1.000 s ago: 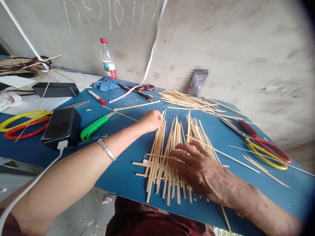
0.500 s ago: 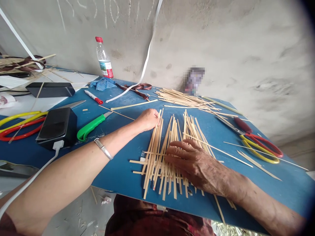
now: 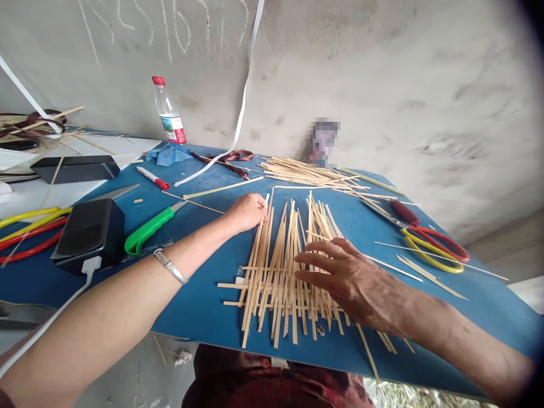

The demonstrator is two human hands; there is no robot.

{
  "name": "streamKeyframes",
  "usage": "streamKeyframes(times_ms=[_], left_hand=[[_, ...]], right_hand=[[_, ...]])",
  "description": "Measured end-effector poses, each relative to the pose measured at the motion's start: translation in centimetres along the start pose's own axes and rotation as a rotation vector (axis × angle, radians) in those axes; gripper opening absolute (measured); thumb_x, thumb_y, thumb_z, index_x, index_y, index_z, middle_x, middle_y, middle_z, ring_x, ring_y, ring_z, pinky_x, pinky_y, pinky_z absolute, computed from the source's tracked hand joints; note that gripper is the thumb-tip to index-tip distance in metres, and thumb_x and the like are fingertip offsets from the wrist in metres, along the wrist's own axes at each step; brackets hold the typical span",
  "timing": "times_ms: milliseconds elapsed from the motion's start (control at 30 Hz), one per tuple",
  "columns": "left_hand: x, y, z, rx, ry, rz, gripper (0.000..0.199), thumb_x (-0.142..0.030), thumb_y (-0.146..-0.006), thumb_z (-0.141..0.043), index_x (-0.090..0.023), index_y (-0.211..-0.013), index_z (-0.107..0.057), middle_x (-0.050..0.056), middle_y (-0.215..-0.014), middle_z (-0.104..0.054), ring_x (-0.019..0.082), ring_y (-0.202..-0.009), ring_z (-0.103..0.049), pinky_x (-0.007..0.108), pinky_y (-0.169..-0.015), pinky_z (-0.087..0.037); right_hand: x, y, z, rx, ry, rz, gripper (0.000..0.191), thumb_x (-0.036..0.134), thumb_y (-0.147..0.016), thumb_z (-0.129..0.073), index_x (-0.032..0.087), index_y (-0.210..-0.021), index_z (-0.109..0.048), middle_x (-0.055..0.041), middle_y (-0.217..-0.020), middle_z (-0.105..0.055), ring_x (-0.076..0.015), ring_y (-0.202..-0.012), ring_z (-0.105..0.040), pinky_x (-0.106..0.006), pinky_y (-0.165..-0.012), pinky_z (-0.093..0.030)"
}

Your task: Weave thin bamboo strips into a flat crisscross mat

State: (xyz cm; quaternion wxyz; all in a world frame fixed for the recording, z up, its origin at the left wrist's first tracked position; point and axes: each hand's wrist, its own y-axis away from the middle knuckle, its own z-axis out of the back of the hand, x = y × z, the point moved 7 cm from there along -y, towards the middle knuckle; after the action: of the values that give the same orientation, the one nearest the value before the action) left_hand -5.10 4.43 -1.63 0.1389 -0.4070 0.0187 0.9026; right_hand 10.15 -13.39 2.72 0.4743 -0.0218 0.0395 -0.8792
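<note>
Pale bamboo strips point(image 3: 280, 255) lie side by side on the blue table, fanned lengthwise and crossed near the front by several crosswise strips point(image 3: 232, 286). At the far end of the leftmost strips, my left hand point(image 3: 247, 212) is closed in a pinch on a bamboo strip. My right hand point(image 3: 344, 275) is over the right part of the woven strips, its fingers spread and stretched out, gripping nothing. Whether its fingertips touch the strips I cannot tell. The palm and forearm hide some strip ends on that side.
Behind lies a pile of loose strips point(image 3: 310, 171). Scissors point(image 3: 437, 246) and a dark red handle point(image 3: 405, 212) are at right. On the left are a green-handled knife point(image 3: 148, 229), a black box point(image 3: 91, 229) with a white cable, more scissors point(image 3: 32, 226), a marker point(image 3: 152, 177) and a bottle point(image 3: 170, 122).
The view has shifted slightly, so everything sits a little further left. My right hand has lifted or slid back a little to the right over the strips. My left hand keeps its pinch.
</note>
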Motion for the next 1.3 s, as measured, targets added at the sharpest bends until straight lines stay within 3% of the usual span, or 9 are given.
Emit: streamKeyframes(times_ms=[167,367,533,700,933,1300], left_hand=[[0.1,0.0,0.1,0.004,-0.001,-0.003,0.011,-0.008,-0.074,-0.055,-0.015,-0.077,-0.063,0.002,-0.067,-0.072,0.012,-0.055,-0.062,0.02,-0.051,-0.04],[0.0,0.1,0.2,-0.003,-0.004,-0.01,0.011,-0.008,-0.073,-0.055,-0.016,-0.074,-0.063,0.002,-0.065,-0.071,0.013,-0.054,-0.062,0.02,-0.049,-0.039],[-0.4,0.4,0.3,-0.013,-0.006,0.001,0.009,-0.01,-0.076,-0.053,-0.016,-0.073,-0.06,0.0,-0.062,-0.069,0.012,-0.052,-0.06,0.02,-0.049,-0.038],[-0.6,0.5,0.3,-0.018,-0.003,0.008,0.008,-0.011,-0.077,-0.054,-0.017,-0.073,-0.058,-0.001,-0.062,-0.069,0.011,-0.051,-0.06,0.019,-0.052,-0.04],[0.1,0.0,0.0,-0.008,0.007,0.005,0.008,-0.012,-0.077,-0.054,-0.018,-0.073,-0.059,0.0,-0.061,-0.069,0.012,-0.049,-0.059,0.02,-0.049,-0.038],[0.1,0.1,0.0,0.005,0.032,0.007,0.009,-0.012,-0.078,-0.055,-0.017,-0.071,-0.058,0.0,-0.063,-0.07,0.011,-0.049,-0.06,0.02,-0.049,-0.04]], right_hand=[[0.4,-0.3,-1.5,0.008,0.034,0.001,0.04,0.012,-0.094,-0.043,0.022,-0.131,-0.056,-0.0062,-0.138,-0.056,-0.0263,-0.129,-0.043,-0.053,-0.105,-0.032],[0.7,-0.8,-2.0,-0.029,0.042,0.002,0.037,0.016,-0.098,-0.042,0.022,-0.131,-0.056,-0.0078,-0.135,-0.059,-0.025,-0.13,-0.045,-0.053,-0.107,-0.031],[-0.2,0.2,-0.6,-0.07,0.024,0.019,0.042,0.011,-0.095,-0.039,0.019,-0.132,-0.054,-0.0092,-0.137,-0.057,-0.0265,-0.131,-0.041,-0.052,-0.104,-0.034],[-1.3,1.8,1.2,-0.098,-0.005,-0.02,0.042,0.003,-0.09,-0.035,0.019,-0.12,-0.06,-0.0082,-0.13,-0.06,-0.0254,-0.124,-0.046,-0.046,-0.094,-0.041],[-0.2,2.4,-0.4,-0.012,0.003,-0.01,0.041,0.006,-0.092,-0.039,0.022,-0.125,-0.057,-0.007,-0.128,-0.061,-0.0251,-0.118,-0.048,-0.048,-0.098,-0.037],[-0.1,2.3,-0.3,-0.011,-0.048,-0.029,0.032,0.011,-0.095,-0.04,0.02,-0.12,-0.06,-0.0093,-0.12,-0.063,-0.0235,-0.109,-0.054,-0.045,-0.097,-0.037]])
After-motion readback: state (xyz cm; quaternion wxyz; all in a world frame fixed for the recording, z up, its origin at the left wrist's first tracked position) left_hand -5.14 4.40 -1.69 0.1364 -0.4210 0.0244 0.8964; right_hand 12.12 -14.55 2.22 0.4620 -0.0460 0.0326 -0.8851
